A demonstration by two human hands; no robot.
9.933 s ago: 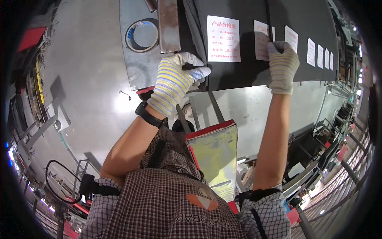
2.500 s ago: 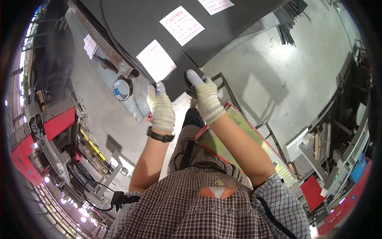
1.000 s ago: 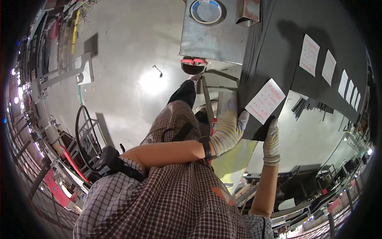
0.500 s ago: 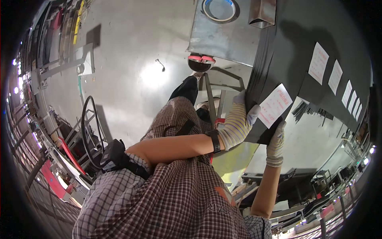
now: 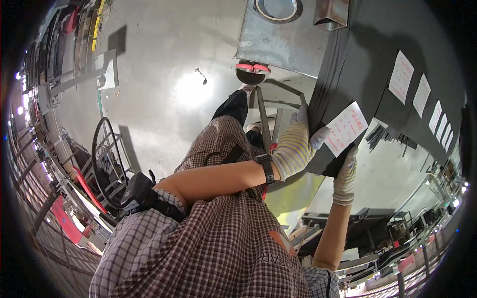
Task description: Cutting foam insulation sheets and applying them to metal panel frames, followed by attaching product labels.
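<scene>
Black sheets lie in a layered stack (image 5: 338, 94) at the right, their edges showing along its left side. My left hand (image 5: 298, 148), in a striped knit glove, grips the stack's near left corner. Its fingers run along the side edge and its thumb is on top, at the left corner of a white label (image 5: 347, 130) with red print. My right hand (image 5: 346, 173), gloved the same way, is closed on the near end, just below that label. Part of its fingers is hidden by the sheets.
More white labels (image 5: 401, 77) lie in a row on the black sheets farther right. Beyond the stack's left side is a metal tabletop (image 5: 278, 47) with a tape roll (image 5: 276, 9) and a rusty square tube (image 5: 331, 16). A pink-and-black round object (image 5: 252, 72) is by the table edge. Metal legs (image 5: 266, 116) stand below.
The view has shifted slightly, and the label's print looks sharper. Both hands keep nearly the same place on the stack; the left fingers look a little straighter along its side.
</scene>
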